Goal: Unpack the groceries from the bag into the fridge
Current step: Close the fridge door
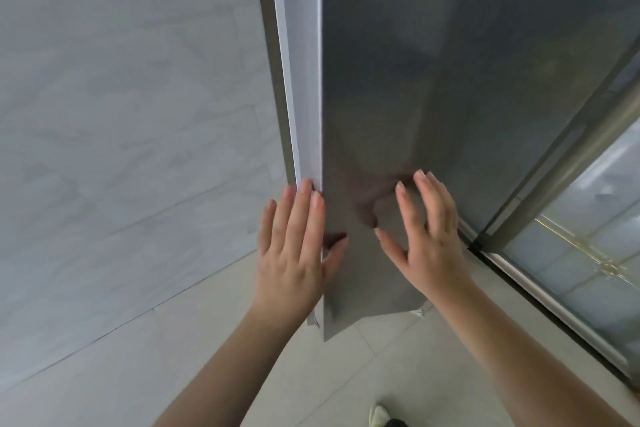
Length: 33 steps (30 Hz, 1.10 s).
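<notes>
Left hand (294,246) hooks straight fingers round the fridge door (433,97) edge; right hand (427,236) spreads flat, so pull evenly.

The fridge door (450,97) is a dull, brushed dark grey, with a white strip (304,80) along its left edge. The wall (121,114) is pale grey with faint marble-like veining. Floor tiles (381,374) are plain off-white. A shoe (379,416) shows pale yellowish-white with a black patch beside it.
</notes>
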### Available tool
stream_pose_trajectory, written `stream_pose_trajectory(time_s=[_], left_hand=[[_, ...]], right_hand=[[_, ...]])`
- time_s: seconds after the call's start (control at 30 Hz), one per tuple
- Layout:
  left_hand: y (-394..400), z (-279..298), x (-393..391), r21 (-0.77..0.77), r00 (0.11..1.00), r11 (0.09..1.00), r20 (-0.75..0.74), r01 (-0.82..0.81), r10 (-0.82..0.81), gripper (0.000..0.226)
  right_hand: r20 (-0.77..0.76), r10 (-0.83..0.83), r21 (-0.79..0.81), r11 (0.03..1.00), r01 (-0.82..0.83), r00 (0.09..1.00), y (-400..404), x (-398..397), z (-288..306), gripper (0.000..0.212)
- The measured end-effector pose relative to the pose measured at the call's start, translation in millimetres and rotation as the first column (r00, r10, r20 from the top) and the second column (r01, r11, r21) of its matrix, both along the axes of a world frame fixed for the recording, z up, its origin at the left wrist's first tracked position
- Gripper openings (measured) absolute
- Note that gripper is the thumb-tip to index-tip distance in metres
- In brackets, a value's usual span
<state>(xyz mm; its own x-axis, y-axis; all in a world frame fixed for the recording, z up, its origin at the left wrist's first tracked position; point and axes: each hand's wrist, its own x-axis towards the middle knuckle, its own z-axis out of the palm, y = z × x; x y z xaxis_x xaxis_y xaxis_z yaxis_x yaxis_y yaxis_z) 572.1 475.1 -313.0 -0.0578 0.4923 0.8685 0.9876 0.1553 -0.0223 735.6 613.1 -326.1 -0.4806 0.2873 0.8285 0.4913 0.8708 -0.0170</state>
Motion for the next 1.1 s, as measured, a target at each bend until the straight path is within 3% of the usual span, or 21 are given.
stream_pose_trajectory(time_s=[0.17,0.27,0.37,0.57,0.77,0.93,1.1], left_hand=[[2.5,-9.0,-5.0,0.017,0.983,0.991,-0.128,-0.133,0.134,0.097],[10.1,-16.1,-4.5,-0.049,0.962,0.977,-0.192,-0.205,0.192,0.104],[21.8,-18.8,-3.4,-0.102,0.958,0.969,-0.202,-0.226,0.203,0.087],[49.3,-16.1,-8.6,-0.112,0.943,0.939,-0.114,-0.325,0.313,0.075],[71.7,-2.7,-22.7,-0.256,0.929,0.897,-0.017,-0.36,0.368,0.067],[99.7,-7.1,-38.7,-0.464,0.912,0.815,0.035,-0.346,0.408,0.081],[107.5,-14.6,-40.1,-0.524,0.904,0.792,0.09,-0.314,0.417,0.086]], right_hand=[[-0.008,0.057,0.078,0.995,-0.056,0.998,27.1,-9.8,-2.2,0.071],[-0.034,0.074,0.092,0.993,-0.071,0.997,35.4,-22.6,-4.8,0.07],[-0.044,0.084,0.098,0.992,-0.08,0.995,43.3,-33.2,-8.8,0.07],[0.023,0.113,0.055,0.992,-0.114,0.993,56.3,-45.1,-8.2,0.064],[0.07,0.226,-0.176,0.961,-0.211,0.972,66.2,-60.5,6.9,0.063],[0.247,0.149,-0.262,0.962,-0.082,0.957,84.8,-69.0,6.9,0.067],[0.339,0.1,-0.257,0.966,-0.01,0.935,87.5,-70.7,4.2,0.071]])
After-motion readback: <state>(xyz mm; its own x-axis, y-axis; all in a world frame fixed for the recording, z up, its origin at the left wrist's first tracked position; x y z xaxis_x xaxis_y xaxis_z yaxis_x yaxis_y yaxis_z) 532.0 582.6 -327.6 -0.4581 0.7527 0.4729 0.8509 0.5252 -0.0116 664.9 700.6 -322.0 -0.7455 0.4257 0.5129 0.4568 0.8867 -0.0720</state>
